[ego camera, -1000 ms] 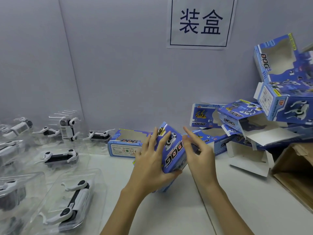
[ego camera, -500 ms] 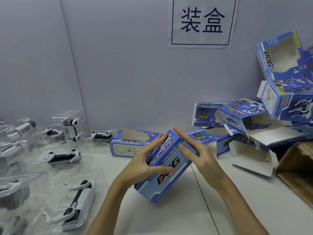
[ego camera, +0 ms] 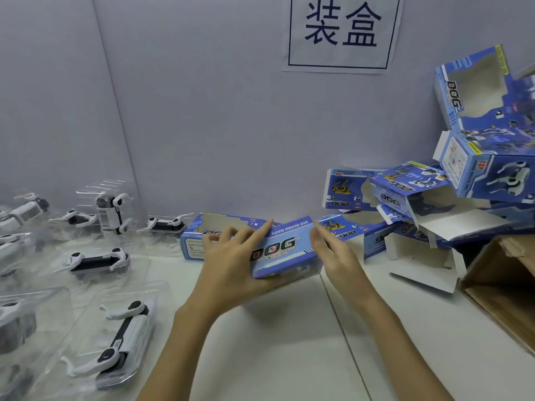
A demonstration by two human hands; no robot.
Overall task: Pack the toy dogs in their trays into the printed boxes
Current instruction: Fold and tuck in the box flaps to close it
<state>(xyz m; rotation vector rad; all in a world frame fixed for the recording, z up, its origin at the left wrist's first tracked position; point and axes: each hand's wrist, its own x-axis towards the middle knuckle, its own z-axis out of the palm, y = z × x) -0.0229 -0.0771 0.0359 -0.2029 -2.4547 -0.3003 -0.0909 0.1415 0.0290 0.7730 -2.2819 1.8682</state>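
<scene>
The blue box [ego camera: 285, 247] had turned level since before; left hand [ego camera: 231, 261] gripped it, right hand [ego camera: 335, 253] pressed flat, near the worktop's [ego camera: 289, 342] back edge.

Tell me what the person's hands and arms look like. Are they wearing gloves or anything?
No gloves. Both the left hand and the right hand are bare, and both forearms are bare right down to the bottom of the picture, with no sleeve showing. I see no watch, ring or bracelet. The fingers are slim, with short, plain nails.
</scene>
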